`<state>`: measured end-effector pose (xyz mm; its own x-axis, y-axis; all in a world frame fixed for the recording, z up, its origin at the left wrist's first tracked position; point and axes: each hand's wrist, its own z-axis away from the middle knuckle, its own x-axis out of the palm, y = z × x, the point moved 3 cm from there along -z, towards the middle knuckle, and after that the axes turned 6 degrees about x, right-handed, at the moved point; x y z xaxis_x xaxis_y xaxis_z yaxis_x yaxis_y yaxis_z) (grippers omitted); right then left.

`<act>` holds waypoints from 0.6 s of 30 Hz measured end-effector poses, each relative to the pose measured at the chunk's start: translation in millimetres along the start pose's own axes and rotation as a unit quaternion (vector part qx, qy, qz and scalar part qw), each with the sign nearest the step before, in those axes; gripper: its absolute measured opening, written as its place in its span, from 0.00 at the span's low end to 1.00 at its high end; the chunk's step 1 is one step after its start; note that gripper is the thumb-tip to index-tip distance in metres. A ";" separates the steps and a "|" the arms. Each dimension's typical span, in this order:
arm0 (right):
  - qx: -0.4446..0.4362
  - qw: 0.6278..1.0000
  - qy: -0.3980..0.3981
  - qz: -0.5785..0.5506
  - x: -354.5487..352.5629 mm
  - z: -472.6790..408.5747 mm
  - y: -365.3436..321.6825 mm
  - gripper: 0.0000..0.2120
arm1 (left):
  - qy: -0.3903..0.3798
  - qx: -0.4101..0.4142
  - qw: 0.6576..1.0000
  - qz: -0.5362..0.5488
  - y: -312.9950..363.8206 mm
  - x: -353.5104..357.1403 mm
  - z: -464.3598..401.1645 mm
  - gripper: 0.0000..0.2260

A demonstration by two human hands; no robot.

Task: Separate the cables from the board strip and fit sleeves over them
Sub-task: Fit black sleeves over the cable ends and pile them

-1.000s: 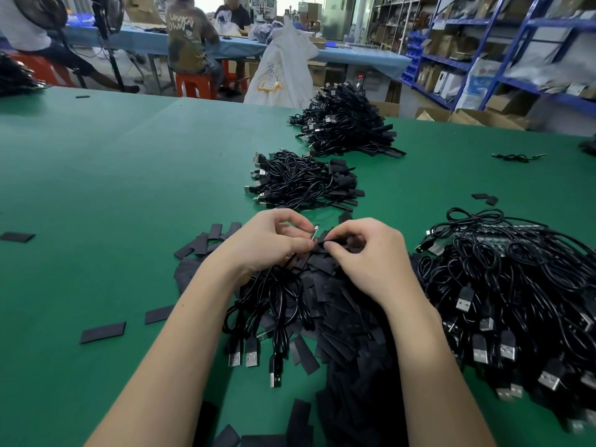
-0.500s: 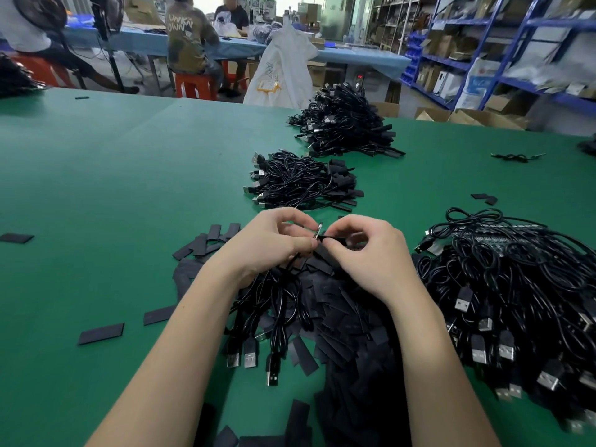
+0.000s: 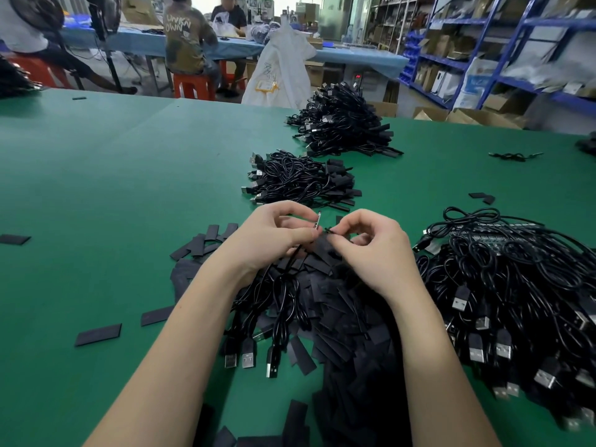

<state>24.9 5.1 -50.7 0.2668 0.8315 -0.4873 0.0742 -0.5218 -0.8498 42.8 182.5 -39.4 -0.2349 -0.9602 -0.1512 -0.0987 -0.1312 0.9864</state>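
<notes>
Head view: sleeves heaped on table

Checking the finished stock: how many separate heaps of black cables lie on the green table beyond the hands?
2: a nearer heap of black cables just beyond the hands, and a larger heap behind it by the table's far edge. More may lie out of view.

White sack beyond green table, blue shelving, seated workers, perhaps three

2 bare forearms run up from the bottom edge to the left hand and the right hand. No sleeve, glove, watch or ring shows. Fingernails are short and plain.
</notes>
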 end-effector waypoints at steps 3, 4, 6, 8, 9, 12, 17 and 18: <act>0.012 0.999 -0.014 -0.048 2.2 0.9 -1.1 0.07 | -0.004 -0.005 1.000 0.010 0.9 1.7 1.2 0.06; 0.015 0.998 -0.027 -0.052 4.3 1.9 -2.1 0.07 | -0.010 -0.004 1.000 0.012 1.7 2.7 1.6 0.07; 0.020 0.997 -0.047 -0.051 7.9 3.6 -3.3 0.07 | -0.019 -0.002 1.000 0.018 3.3 4.4 1.9 0.07; 0.027 0.997 -0.052 -0.055 8.5 4.0 -3.3 0.07 | -0.022 -0.001 1.000 0.022 4.5 4.6 2.0 0.07; 0.032 0.996 -0.051 -0.060 8.0 3.9 -3.2 0.07 | -0.023 -0.001 0.999 0.023 4.7 4.2 2.1 0.07; 0.035 0.995 -0.050 -0.084 6.0 4.3 -4.1 0.07 | -0.029 0.000 0.999 0.024 5.0 3.4 2.8 0.08; 0.024 0.992 -0.065 -0.103 1.6 4.2 -3.8 0.07 | -0.035 0.003 0.999 0.024 5.1 4.3 3.1 0.08; 0.026 0.992 -0.067 -0.105 1.3 3.8 -3.5 0.07 | -0.036 0.004 0.999 0.025 5.2 4.6 3.1 0.08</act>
<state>21.3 8.7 -49.1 0.1207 0.9402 -0.3185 0.0648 -0.3276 -0.9426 38.2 178.1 -35.2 -0.3095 -0.9450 -0.1055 -0.0922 -0.0806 0.9925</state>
